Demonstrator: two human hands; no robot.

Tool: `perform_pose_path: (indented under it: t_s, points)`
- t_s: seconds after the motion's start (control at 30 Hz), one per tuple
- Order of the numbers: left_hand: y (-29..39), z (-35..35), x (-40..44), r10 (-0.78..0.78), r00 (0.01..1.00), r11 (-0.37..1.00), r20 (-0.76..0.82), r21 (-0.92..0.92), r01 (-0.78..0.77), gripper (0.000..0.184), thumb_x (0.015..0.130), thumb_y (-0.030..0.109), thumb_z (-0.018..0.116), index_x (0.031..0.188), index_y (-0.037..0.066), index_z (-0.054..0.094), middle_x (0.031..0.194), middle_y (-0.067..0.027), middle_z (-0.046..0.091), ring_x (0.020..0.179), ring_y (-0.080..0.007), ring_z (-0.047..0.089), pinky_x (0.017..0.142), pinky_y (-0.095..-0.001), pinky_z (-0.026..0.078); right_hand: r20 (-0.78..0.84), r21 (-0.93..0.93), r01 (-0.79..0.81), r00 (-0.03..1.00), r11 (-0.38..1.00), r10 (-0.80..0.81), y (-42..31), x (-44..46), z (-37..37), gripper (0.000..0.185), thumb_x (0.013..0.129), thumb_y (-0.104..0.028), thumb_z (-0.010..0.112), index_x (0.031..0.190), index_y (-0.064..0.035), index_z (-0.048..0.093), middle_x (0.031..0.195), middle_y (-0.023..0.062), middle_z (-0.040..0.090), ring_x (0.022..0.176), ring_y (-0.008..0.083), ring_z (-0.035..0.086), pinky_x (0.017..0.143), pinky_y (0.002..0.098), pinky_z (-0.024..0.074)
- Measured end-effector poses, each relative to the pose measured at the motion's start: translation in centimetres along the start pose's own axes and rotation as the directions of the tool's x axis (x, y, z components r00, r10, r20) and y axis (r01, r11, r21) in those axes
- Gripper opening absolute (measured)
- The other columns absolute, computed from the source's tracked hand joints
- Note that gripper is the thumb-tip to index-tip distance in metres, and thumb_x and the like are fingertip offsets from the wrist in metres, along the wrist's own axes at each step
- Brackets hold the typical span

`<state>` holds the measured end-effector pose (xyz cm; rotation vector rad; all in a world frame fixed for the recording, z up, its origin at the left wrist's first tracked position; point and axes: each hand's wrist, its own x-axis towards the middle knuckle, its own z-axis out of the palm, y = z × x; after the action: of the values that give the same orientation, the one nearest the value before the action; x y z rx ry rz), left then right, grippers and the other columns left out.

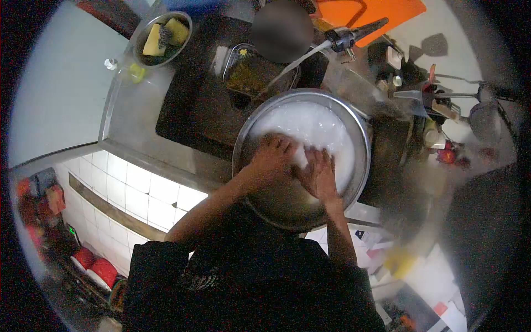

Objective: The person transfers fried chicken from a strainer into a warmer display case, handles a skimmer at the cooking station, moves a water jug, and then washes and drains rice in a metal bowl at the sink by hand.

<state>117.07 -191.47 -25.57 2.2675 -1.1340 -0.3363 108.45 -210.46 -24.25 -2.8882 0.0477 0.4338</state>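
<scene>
A large round metal basin (362, 182) stands in front of my body, tilted slightly in view. Inside it lies a white mass (310, 119) with a wet, shiny surface; whether it is rice or foam I cannot tell. My left hand (272, 157) rests on its near left part, with the fingers bent a little and apart. Beside it, my right hand (318, 172) lies palm down with fingers spread, the tips touching the white mass. Neither hand grips anything that I can see. Cloudy liquid seems to cover the basin's near side.
Beyond the basin, a tap (342, 39) has a pale spout or stream slanting left. A clear container (246, 74) sits in the dark sink (182, 113). A metal bowl (188, 47) with yellow sponges stands back left. An orange board (387, 16) and utensils (431, 99) lie right.
</scene>
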Motion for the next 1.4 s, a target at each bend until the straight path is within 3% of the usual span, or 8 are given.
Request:
perform_pose_path:
  t_s: [0.37,0.47,0.57,0.63,0.87,0.93,1.03,1.4]
  points:
    - [0.6,5.6,-2.2,0.108,0.994,0.950,-0.034,0.298,-0.093,0.062,0.087,0.025,0.057,0.146,0.015,0.040,0.141,-0.0184,0.045,0.134,-0.0423,0.037,0.106,-0.0671,0.029,0.303,-0.003,-0.275,0.916,0.961,0.263,0.4,-5.0,3.7,0.088,0.073,-0.036,0.078,0.146,-0.0119,0.036,0.156,0.0206,0.024,0.140,0.0542,0.021,0.107,0.0721,0.0243]
    - [-0.1,3.6,0.0,0.003,0.949,0.993,0.317,0.109,-0.040,0.057,0.089,0.018,0.054,0.144,0.017,0.042,0.138,-0.0186,0.048,0.127,-0.0387,0.048,0.102,-0.0619,0.039,0.049,-0.082,-0.084,0.995,0.993,0.088,6.3,-4.4,8.3,0.079,0.070,-0.036,0.079,0.136,-0.0096,0.045,0.147,0.0249,0.036,0.132,0.0537,0.033,0.102,0.0657,0.0365]
    - [-1.3,5.1,1.1,-0.018,0.976,0.998,0.217,-0.061,0.032,0.053,0.090,0.016,0.053,0.142,0.017,0.045,0.127,-0.0201,0.057,0.116,-0.0360,0.057,0.098,-0.0541,0.045,0.658,0.244,-0.275,0.752,0.930,0.050,7.4,-1.5,5.2,0.065,0.066,-0.032,0.080,0.120,-0.0063,0.055,0.118,0.0256,0.058,0.112,0.0464,0.054,0.087,0.0566,0.0475]
    - [-1.5,4.9,3.7,-0.108,0.766,0.986,0.633,0.164,0.003,0.050,0.095,0.019,0.043,0.145,0.015,0.043,0.110,-0.0220,0.065,0.102,-0.0418,0.062,0.089,-0.0548,0.048,-0.053,0.023,0.072,0.996,0.997,-0.070,5.7,-2.8,5.9,0.050,0.065,-0.028,0.079,0.105,-0.0035,0.061,0.088,0.0214,0.064,0.088,0.0400,0.063,0.074,0.0509,0.0499]
    - [-1.0,2.8,4.9,-0.191,0.931,0.933,0.311,-0.237,0.271,0.043,0.093,0.014,0.047,0.136,0.016,0.054,0.120,-0.0240,0.060,0.116,-0.0380,0.057,0.104,-0.0525,0.040,0.030,0.097,-0.353,0.936,0.931,0.352,4.8,0.7,1.1,0.030,0.080,-0.019,0.067,0.107,-0.0056,0.064,0.098,0.0228,0.066,0.096,0.0425,0.065,0.083,0.0477,0.0546]
    - [-2.5,7.3,2.9,0.218,0.919,0.895,-0.329,0.443,-0.054,0.042,0.089,0.011,0.052,0.130,0.013,0.059,0.129,-0.0224,0.055,0.125,-0.0398,0.050,0.109,-0.0566,0.033,-0.040,0.190,-0.284,0.954,0.940,0.297,2.5,-0.9,-3.9,0.037,0.080,-0.016,0.070,0.116,-0.0087,0.063,0.110,0.0199,0.064,0.102,0.0391,0.064,0.087,0.0451,0.0529]
    - [4.2,-3.8,4.7,-0.086,0.996,0.973,0.034,0.218,0.076,0.041,0.087,0.009,0.055,0.127,0.008,0.060,0.137,-0.0214,0.049,0.132,-0.0425,0.041,0.112,-0.0604,0.025,-0.185,0.315,-0.213,0.942,0.925,0.280,-0.3,-2.5,-8.9,0.044,0.084,-0.015,0.071,0.127,-0.0115,0.061,0.124,0.0175,0.062,0.112,0.0353,0.061,0.094,0.0417,0.0499]
    - [1.0,0.7,6.2,0.103,0.973,0.986,-0.208,0.153,-0.071,0.073,0.086,0.034,0.067,0.147,0.006,0.037,0.156,-0.0273,0.018,0.145,-0.0463,0.017,0.116,-0.0620,0.013,-0.334,0.152,-0.264,0.893,0.953,0.301,0.6,1.0,1.1,0.069,0.096,-0.042,0.053,0.154,-0.0150,0.026,0.159,0.0200,0.020,0.146,0.0451,0.016,0.112,0.0672,0.0130]
